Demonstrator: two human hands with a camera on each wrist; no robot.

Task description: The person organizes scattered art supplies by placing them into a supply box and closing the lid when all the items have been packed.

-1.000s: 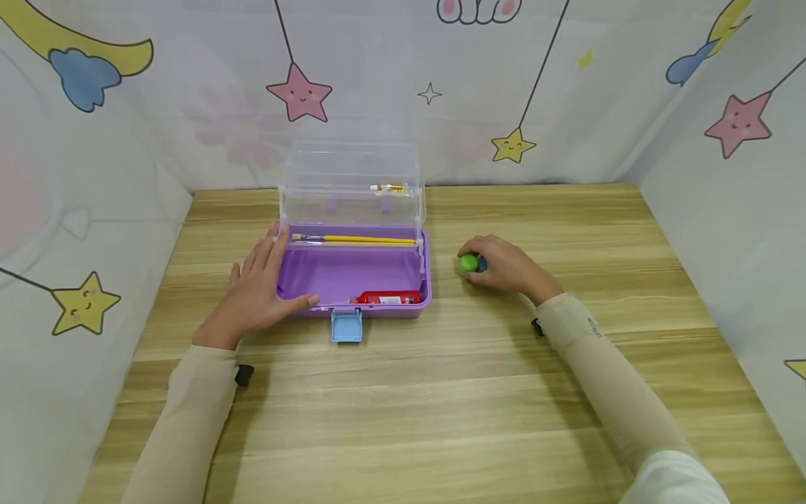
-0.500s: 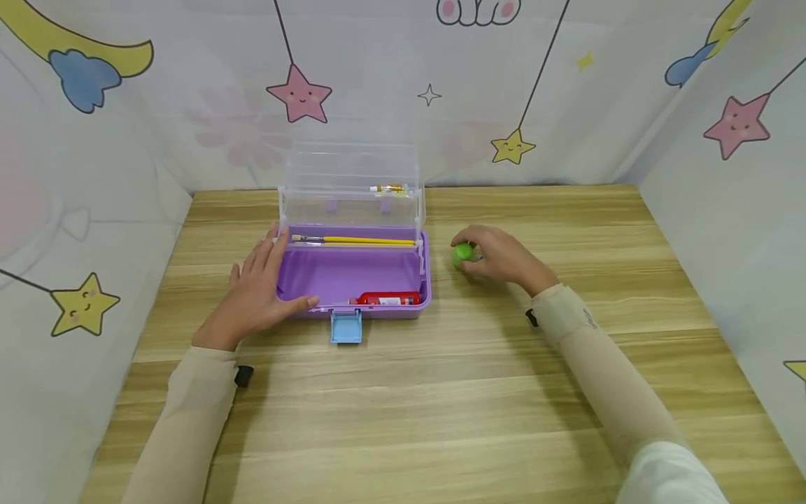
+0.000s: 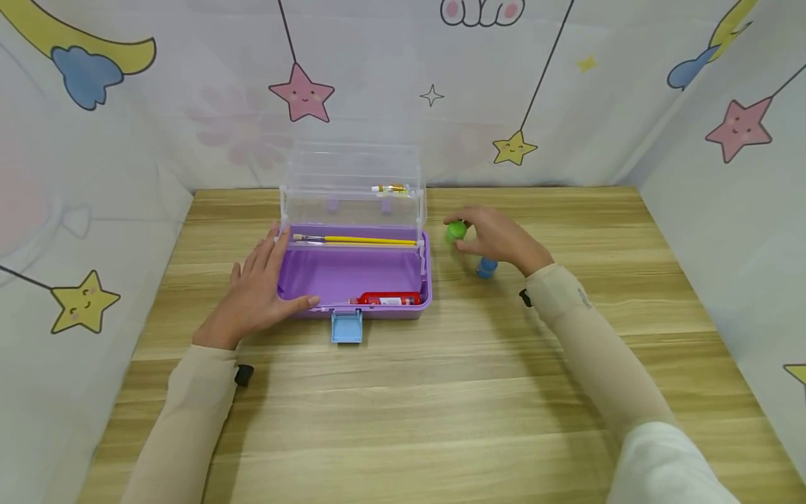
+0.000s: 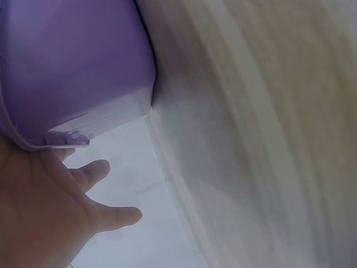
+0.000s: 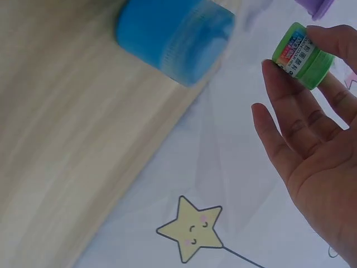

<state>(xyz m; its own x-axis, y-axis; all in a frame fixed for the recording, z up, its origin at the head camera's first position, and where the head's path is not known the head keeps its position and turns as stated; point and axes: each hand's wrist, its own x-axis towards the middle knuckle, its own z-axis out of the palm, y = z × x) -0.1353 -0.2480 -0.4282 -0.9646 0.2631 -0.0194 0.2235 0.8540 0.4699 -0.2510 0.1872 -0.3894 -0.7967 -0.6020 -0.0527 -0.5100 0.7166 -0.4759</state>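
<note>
My right hand (image 3: 500,238) pinches a small green paint jar (image 3: 456,232) between thumb and fingers, off the table to the right of the purple box (image 3: 352,269). In the right wrist view the jar's printed label (image 5: 295,53) shows. A blue paint jar (image 3: 487,267) stands on the table just below that hand. Spread along the left wall of the box, my left hand (image 3: 258,287) rests with straight fingers, its thumb on the front rim. A red bottle (image 3: 389,298) lies inside the box by the front wall.
The box's clear lid (image 3: 352,161) stands raised, with clear trays unfolded below it. A yellow-handled paintbrush (image 3: 365,240) lies in one tray and a small paint tube (image 3: 392,188) in another. The blue latch (image 3: 347,327) hangs down in front. Printed curtains border the table.
My right hand has moved away from me and slightly left, carrying the green paint jar. The blue paint jar now shows apart below it. My left hand has stayed on the box.
</note>
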